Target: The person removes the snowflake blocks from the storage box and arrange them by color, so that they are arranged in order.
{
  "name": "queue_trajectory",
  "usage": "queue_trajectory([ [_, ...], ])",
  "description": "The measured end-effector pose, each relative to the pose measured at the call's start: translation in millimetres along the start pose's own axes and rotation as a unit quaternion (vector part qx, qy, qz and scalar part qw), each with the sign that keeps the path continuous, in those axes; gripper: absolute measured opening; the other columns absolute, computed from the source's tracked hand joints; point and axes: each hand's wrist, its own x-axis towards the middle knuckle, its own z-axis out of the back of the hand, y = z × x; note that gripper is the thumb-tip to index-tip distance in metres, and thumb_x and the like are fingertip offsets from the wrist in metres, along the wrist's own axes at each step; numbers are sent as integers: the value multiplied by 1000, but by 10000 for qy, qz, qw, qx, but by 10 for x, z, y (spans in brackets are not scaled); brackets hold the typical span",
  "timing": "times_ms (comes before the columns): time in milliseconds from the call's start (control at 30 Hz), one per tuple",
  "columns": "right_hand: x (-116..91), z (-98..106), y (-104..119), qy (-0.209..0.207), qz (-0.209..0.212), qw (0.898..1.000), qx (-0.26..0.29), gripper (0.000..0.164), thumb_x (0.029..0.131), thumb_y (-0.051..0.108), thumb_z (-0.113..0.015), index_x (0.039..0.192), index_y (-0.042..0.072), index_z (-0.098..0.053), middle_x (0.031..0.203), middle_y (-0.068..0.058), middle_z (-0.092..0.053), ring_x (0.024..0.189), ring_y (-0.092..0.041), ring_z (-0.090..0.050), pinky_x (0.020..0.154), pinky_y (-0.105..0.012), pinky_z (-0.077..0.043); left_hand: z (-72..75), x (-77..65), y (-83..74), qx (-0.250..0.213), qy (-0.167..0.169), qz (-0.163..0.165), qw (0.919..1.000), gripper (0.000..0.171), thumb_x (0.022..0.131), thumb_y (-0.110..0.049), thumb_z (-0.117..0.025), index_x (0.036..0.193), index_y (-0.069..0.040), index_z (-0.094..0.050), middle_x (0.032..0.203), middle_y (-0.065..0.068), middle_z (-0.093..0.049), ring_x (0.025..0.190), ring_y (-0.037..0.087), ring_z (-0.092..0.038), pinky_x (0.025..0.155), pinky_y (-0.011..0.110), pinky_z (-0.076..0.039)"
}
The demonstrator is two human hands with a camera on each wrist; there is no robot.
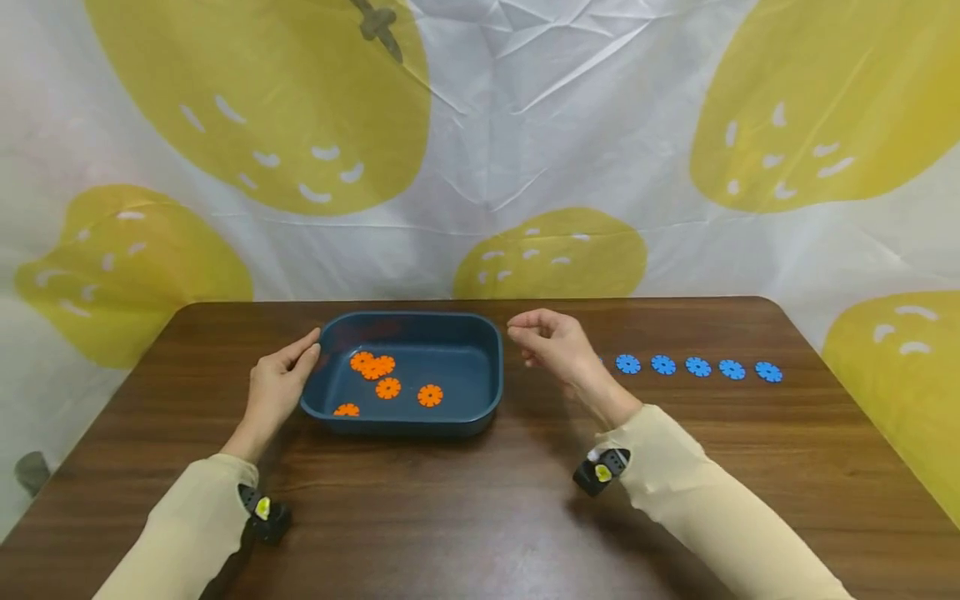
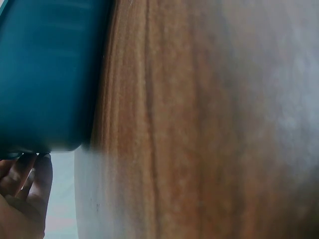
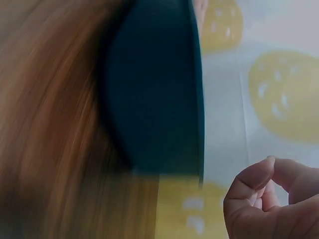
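Observation:
A dark blue rectangular basin (image 1: 405, 427) stands on the wooden table, with several orange notched plastic discs (image 1: 430, 396) on its floor; some overlap near its left side. My left hand (image 1: 276, 385) holds the basin's left end, thumb and fingers at the rim; in the left wrist view its fingertips (image 2: 44, 164) meet the basin's end just under the rim. My right hand (image 1: 558, 350) is raised just right of the basin, thumb and index fingertips together, and nothing shows between them in the right wrist view. Several blue notched discs (image 1: 663, 365) lie in a row to its right.
The dark brown table (image 1: 450, 525) ends at a back edge close behind the basin. A white cloth (image 1: 480, 167) printed with large yellow fruit hangs behind it. One blue disc at the row's left end is mostly hidden by my right hand. Both wrists wear small black cameras.

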Motion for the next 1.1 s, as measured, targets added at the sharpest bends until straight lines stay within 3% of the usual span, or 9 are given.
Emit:
queue_trajectory([
  [233,83,-516,46,931,281,9924,-760,24,89,4,-62,109,-10,-61,68,-1,-59,54,-7,-52,57,-26,-53,-5,3,-18,-44,-6,28,10000,38,95,-25,-57,130,-10,-58,123,15,-59,115,37,-56,97,51,-41],
  [367,128,-697,-14,1303,285,9850,-1091,24,87,1,-63,107,-11,-61,78,-18,-65,54,-7,-54,61,-32,-55,-7,3,-23,-44,39,60,10000,39,95,-26,-56,131,-10,-57,121,15,-60,113,35,-57,96,49,-42],
  [467,150,-784,-60,1505,211,9797,-1308,24,85,0,-65,105,-12,-61,80,-19,-65,56,-11,-56,64,-37,-56,-7,-2,-20,-31,69,88,9999,39,96,-27,-56,131,-11,-57,119,14,-62,111,32,-59,94,47,-44],
  [533,166,-829,-79,1542,103,9763,-1518,23,84,0,-66,103,-11,-62,79,-16,-66,57,-13,-58,67,-39,-56,-4,-8,-19,-41,60,102,9999,39,95,-26,-56,131,-11,-57,120,14,-62,112,33,-58,95,48,-44],
  [800,240,-943,-150,1491,-216,9573,-2469,18,79,2,-73,94,-5,-66,78,-13,-69,59,-13,-62,59,-27,-55,-5,-23,-24,-19,46,169,9998,39,95,-28,-56,131,-12,-57,124,14,-59,116,36,-55,98,50,-41],
  [1100,286,-980,-186,1680,-357,9429,-2855,17,77,2,-74,89,-2,-63,71,-9,-66,51,-9,-57,55,-24,-54,-2,-13,-28,18,-3,128,9999,40,95,-29,-56,131,-11,-58,125,15,-58,118,37,-53,98,51,-40],
])
